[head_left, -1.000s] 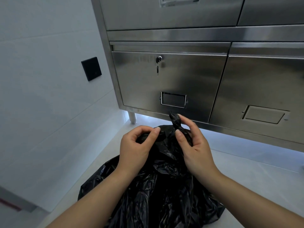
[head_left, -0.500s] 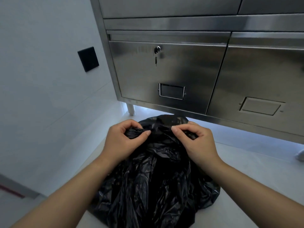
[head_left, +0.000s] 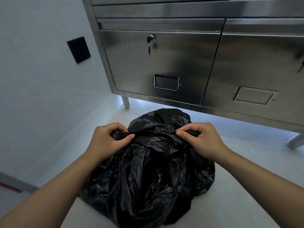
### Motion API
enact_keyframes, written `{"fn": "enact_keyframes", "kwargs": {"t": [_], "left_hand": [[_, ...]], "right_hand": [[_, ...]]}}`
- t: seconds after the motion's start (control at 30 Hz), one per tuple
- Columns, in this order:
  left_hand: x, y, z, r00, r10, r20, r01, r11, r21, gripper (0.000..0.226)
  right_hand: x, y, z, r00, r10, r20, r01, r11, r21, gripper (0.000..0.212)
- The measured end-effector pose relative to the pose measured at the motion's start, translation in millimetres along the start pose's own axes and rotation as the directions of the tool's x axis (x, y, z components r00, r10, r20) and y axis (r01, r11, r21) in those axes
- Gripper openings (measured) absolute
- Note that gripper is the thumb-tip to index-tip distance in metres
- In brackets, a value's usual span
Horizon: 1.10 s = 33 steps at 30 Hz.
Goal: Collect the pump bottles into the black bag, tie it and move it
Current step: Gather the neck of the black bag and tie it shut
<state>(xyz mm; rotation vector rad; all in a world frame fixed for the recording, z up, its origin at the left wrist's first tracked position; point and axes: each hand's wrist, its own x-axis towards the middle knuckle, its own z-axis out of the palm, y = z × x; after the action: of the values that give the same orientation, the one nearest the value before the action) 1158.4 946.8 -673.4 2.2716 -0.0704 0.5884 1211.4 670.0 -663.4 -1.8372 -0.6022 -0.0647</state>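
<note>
White floor (head_left: 250, 163), steel cabinet (head_left: 172, 63), left hand (head_left: 107, 143) and right hand (head_left: 204, 140) pinching black bag (head_left: 148, 181) ends

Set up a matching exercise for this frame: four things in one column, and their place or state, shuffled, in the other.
Things:
1. left hand
2. black wall plate
3. key
4. black bag

Places or states:
A. lies on the floor in front of the steel cabinet
B. hangs below the lock on the cabinet
C. fixed to the white wall
D. grips a twisted end of the bag

Pairs: 1-D, 2-C, 3-B, 4-A.
</note>
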Motion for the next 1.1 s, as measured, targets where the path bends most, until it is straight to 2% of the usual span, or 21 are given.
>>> {"fn": "enact_keyframes", "kwargs": {"t": [0.13, 0.23, 0.3, 0.37, 0.5, 0.57, 0.63, 0.7, 0.9, 1.1], "left_hand": [[-0.4, -12.7, -4.7, 0.999, -0.048, -0.018, 0.049, 0.998, 0.027, 0.021], [0.6, -13.6, -7.0, 0.990, -0.132, -0.047, 0.132, 0.991, -0.006, 0.020], [7.7, -1.5, -6.5, 0.981, -0.170, -0.097, 0.160, 0.982, -0.101, 0.019], [20.9, 22.3, -4.2, 0.974, -0.181, -0.138, 0.140, 0.954, -0.264, 0.014], [37.9, 63.9, 8.2, 0.985, -0.166, -0.054, 0.117, 0.857, -0.501, 0.013], [39.7, 72.3, 17.5, 0.978, -0.209, 0.022, 0.182, 0.790, -0.586, 0.018], [40.2, 81.1, 27.8, 0.958, -0.272, 0.090, 0.256, 0.672, -0.695, 0.025], [39.3, 89.8, 36.5, 0.945, -0.308, 0.111, 0.284, 0.605, -0.744, 0.026], [35.4, 92.6, 43.0, 0.940, -0.320, 0.121, 0.324, 0.716, -0.618, 0.016], [28.3, 92.6, 40.4, 0.956, -0.241, 0.165, 0.291, 0.821, -0.491, 0.030]], "right_hand": [[2.1, 1.0, -5.2, 0.999, 0.037, -0.037, -0.036, 0.999, 0.023, 0.005], [6.4, -1.5, -7.8, 0.995, 0.045, -0.086, -0.041, 0.998, 0.052, 0.019], [11.3, -5.9, -7.6, 0.991, 0.055, -0.125, -0.041, 0.993, 0.108, 0.019], [17.2, -12.9, -8.2, 0.980, 0.081, -0.184, -0.042, 0.978, 0.205, 0.008], [26.0, -26.6, -2.9, 0.976, 0.097, -0.193, -0.031, 0.947, 0.321, 0.011], [29.5, -32.1, 4.7, 0.976, 0.108, -0.186, -0.031, 0.926, 0.375, 0.015], [32.5, -37.3, 12.5, 0.971, 0.134, -0.200, -0.041, 0.911, 0.410, 0.021], [33.7, -41.1, 18.9, 0.971, 0.148, -0.189, -0.055, 0.903, 0.426, 0.023], [28.0, -46.1, 23.6, 0.980, 0.136, -0.147, -0.046, 0.867, 0.497, 0.033], [23.6, -44.3, 36.1, 0.988, 0.121, -0.097, -0.070, 0.906, 0.417, 0.016]]}}
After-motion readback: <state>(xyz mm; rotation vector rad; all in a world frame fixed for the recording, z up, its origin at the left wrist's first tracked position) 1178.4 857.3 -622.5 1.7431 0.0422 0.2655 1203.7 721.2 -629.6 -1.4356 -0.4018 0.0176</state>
